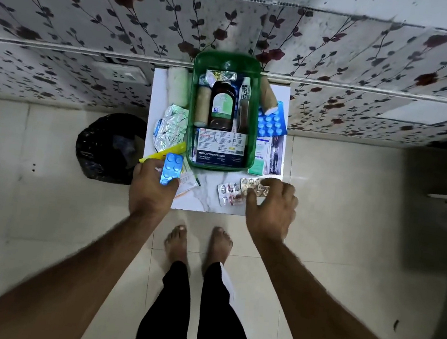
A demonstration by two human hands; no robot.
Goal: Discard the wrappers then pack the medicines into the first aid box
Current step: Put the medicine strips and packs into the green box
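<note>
A green first aid box (251, 150) stands on a small white table (160, 81) and holds a brown bottle (222, 106), bandage rolls, a tube and a box of medicated dressings (221, 147). My left hand (151, 188) holds a small blue blister strip (171, 168) at the table's front left. My right hand (271, 207) pinches a silver blister strip (254, 186) at the front right. Another foil strip with red print (229, 194) lies beside it. Crumpled foil wrappers (172, 128) and a yellow wrapper (161, 154) lie left of the box.
A black bin bag (109, 145) sits on the floor left of the table. A large blue blister pack (271, 123), a bandage roll (267, 95) and small packets (268, 155) lie right of the box. A white roll (177, 85) lies at the back left. My bare feet stand just before the table.
</note>
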